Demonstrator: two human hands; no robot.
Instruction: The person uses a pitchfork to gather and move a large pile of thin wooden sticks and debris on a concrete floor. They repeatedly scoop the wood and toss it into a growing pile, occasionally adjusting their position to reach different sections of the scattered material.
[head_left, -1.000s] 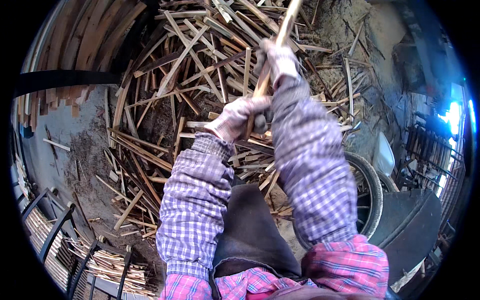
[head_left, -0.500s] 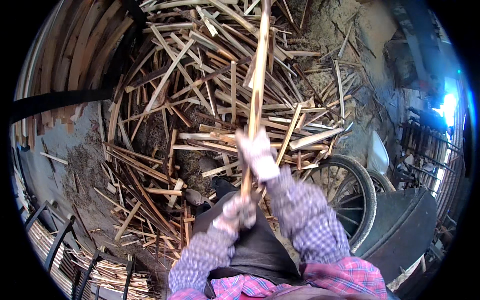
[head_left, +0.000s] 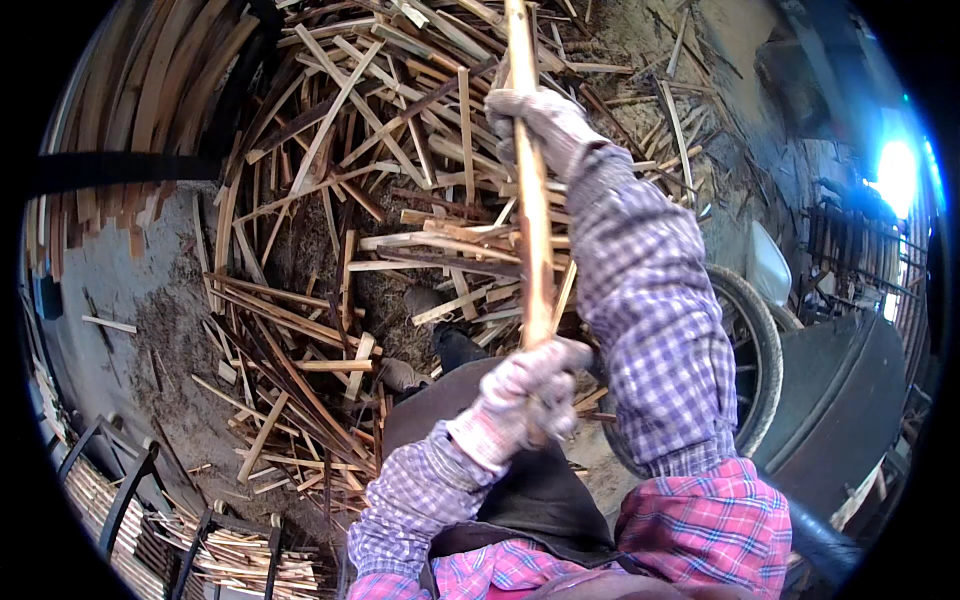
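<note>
My two-handed hold on a wooden pole (head_left: 536,235) above scattered wood strips (head_left: 466,140).
Left hand (head_left: 525,398) clenched round its near part, right hand (head_left: 541,118) grasping farther along; I judge it stiff, moderately heavy, steadiest gripped well apart.

I see the left hand (head_left: 522,398) closed, the left arm (head_left: 422,510) bent. The right hand (head_left: 548,120) also grips, the right arm (head_left: 650,300) stretched forward.

Grey floor (head_left: 105,265), strewn with brown debris (head_left: 160,345); tangled heap of wooden strips (head_left: 466,135), pale strip (head_left: 110,324) lying apart, left
</note>
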